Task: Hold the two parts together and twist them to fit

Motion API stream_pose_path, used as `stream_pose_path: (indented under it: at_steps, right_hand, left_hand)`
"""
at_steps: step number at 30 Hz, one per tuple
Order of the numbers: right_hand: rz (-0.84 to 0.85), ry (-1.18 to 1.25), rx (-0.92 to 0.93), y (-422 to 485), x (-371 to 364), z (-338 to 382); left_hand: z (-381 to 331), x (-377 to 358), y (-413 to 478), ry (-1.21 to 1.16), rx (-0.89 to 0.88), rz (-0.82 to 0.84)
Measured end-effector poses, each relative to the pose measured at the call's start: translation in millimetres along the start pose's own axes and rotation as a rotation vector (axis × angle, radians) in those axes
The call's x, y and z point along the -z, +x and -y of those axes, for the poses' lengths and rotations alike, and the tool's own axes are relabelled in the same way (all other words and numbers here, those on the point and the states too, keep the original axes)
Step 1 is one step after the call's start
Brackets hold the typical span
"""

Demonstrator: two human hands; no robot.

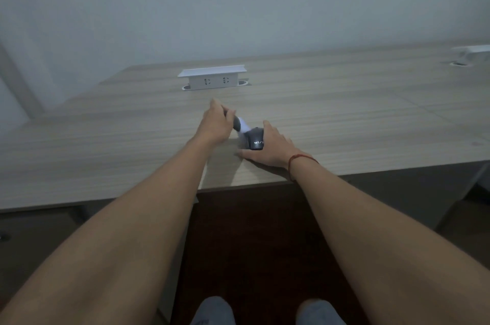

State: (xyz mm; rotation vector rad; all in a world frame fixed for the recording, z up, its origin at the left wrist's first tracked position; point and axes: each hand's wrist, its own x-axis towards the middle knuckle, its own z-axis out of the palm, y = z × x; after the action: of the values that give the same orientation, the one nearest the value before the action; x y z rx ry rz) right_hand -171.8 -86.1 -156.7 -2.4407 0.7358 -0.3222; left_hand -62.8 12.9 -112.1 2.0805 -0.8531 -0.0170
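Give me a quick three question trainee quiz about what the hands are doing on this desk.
1. True or false: the right hand lies beside the grey mouse.
2. Which hand grips the dark-handled tool? A left hand B right hand C neither
3. Fill in: the white socket box stands on the ___ beyond the hands.

Key: 1 true; 2 A; 3 desk.
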Motion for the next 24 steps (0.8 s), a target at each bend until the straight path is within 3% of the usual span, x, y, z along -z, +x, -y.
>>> stream_pose_path:
  at_steps: [7,10,14,18,22,24]
  right_hand:
    - [0.022,-0.007,-0.029,0.9,1.1,-1.0]
    - [0.040,-0.002,-0.053,-1.7,3.3,2.9]
    - [0.063,0.002,-0.070,-3.1,4.7,7.1]
    - [0.074,0.020,-0.074,-3.2,3.9,5.7]
    - [0.061,0.023,-0.067,-1.0,4.1,4.2]
    - [0.060,0.029,-0.066,-0.2,3.6,2.9]
  left_hand:
    - [11.5,24.3,-7.4,-0.074,0.224,0.466]
    - [11.0,25.1,-8.2,-0.029,0.215,0.417]
    - [8.3,24.4,-9.8,-0.001,0.219,0.492]
    - [5.5,22.3,-7.0,-0.018,0.189,0.407]
    - [3.5,27.1,-5.3,-0.011,0.228,0.545]
    - [5.4,27.2,-3.5,-0.088,0.225,0.468]
